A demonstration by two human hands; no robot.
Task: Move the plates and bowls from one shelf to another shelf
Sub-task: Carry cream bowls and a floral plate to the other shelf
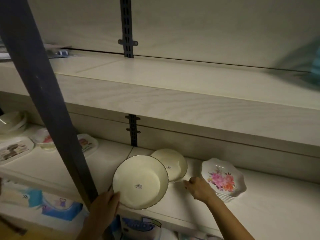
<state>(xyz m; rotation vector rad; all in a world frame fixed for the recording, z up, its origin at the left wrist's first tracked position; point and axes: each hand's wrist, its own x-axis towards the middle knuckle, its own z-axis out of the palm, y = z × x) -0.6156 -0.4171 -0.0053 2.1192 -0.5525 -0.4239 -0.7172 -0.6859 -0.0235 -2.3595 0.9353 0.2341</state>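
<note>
Far left of my hands, bowls (12, 121) and trays (14, 149) sat untouched on the lower shelf (259, 196). My left hand (105, 203) gripped a cream plate (140, 181) by its rim, tilted up off the shelf. My right hand (199, 187) pinched the edge of a second plate (173, 163). Right of it waited a floral stack (223, 181). The upper shelf (173, 84) above held almost nothing, so I judged the task barely begun.
</note>
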